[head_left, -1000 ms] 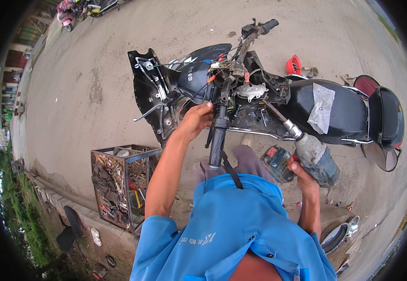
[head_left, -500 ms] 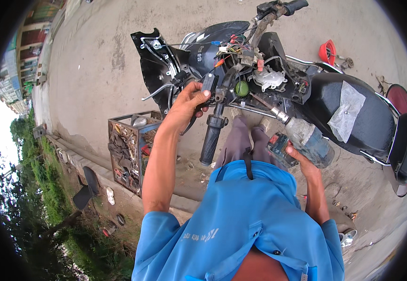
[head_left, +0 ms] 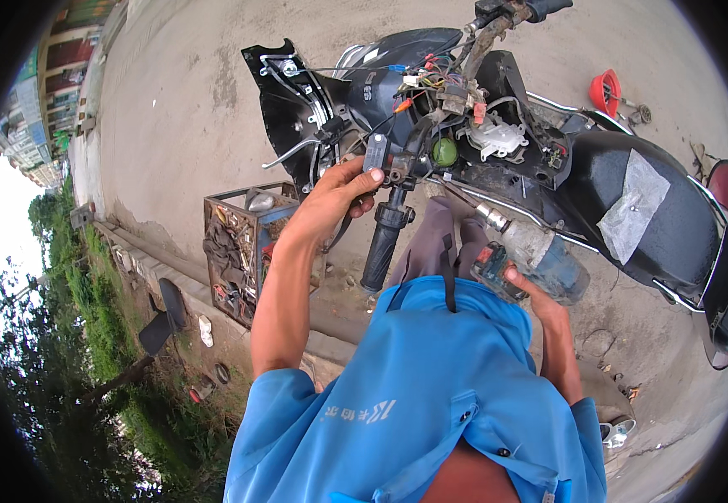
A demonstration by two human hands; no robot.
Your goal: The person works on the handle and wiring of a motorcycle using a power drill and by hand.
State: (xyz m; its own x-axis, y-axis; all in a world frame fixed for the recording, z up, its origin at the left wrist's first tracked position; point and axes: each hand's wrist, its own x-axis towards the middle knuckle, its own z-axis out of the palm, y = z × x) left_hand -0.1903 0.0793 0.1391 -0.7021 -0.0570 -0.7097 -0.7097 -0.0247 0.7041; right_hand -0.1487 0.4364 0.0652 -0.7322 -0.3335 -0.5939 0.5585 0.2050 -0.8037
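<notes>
My left hand (head_left: pixel 339 194) is closed around a black brake fluid reservoir (head_left: pixel 376 152) beside the handlebar of a partly stripped scooter, thumb on its near side. The rubber grip (head_left: pixel 381 258) of that handlebar points toward me, just right of the hand. My right hand (head_left: pixel 533 292) grips a worn blue-grey cordless impact wrench (head_left: pixel 547 258) in front of my waist. Its long, thin bit (head_left: pixel 462 194) points up and left toward the bike's frame, below a round green cap (head_left: pixel 444 152). Whether the tip touches anything I cannot tell.
Loose coloured wires (head_left: pixel 435 77) spill out over the scooter's front. Crumpled clear plastic (head_left: pixel 635 205) lies on the black seat (head_left: pixel 684 226). A metal-framed cart (head_left: pixel 255 243) full of tools stands at left, near a low kerb. A red bowl-shaped object (head_left: pixel 605 92) sits on the concrete beyond the bike.
The impact wrench has drawn back a little from the bike, toward my body. My left hand keeps its hold on the brake fluid reservoir. The whole view has shifted slightly.
</notes>
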